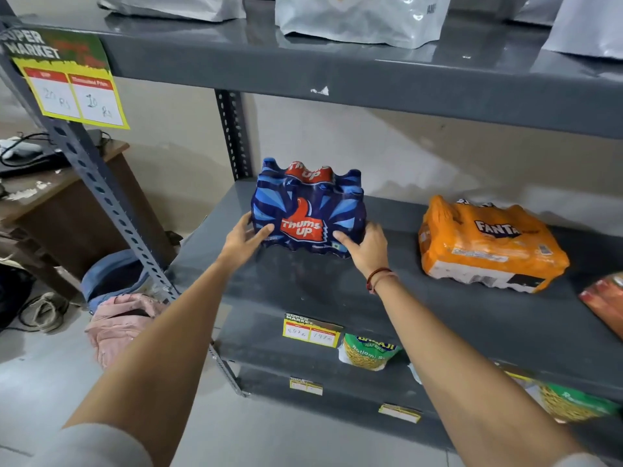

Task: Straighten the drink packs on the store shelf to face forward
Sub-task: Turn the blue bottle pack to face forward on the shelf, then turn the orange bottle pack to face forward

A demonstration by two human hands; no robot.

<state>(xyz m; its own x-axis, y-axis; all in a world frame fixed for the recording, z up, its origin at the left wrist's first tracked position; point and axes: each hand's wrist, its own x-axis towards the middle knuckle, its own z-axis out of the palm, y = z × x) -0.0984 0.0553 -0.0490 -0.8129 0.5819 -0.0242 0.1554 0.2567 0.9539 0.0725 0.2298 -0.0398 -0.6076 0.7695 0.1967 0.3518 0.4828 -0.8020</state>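
A blue Thums Up drink pack (308,200) stands upright on the grey middle shelf (387,298), its logo facing me. My left hand (244,239) grips its lower left side and my right hand (365,246) grips its lower right side. To the right an orange Fanta drink pack (488,244) lies flat on the same shelf, turned at an angle, apart from both hands.
A red pack (606,298) shows at the shelf's right edge. Silver bags (364,18) sit on the upper shelf. Green snack bags (369,352) lie on the lower shelf. A slotted upright post (111,210), a wooden desk (60,203) and bags on the floor (121,315) are to the left.
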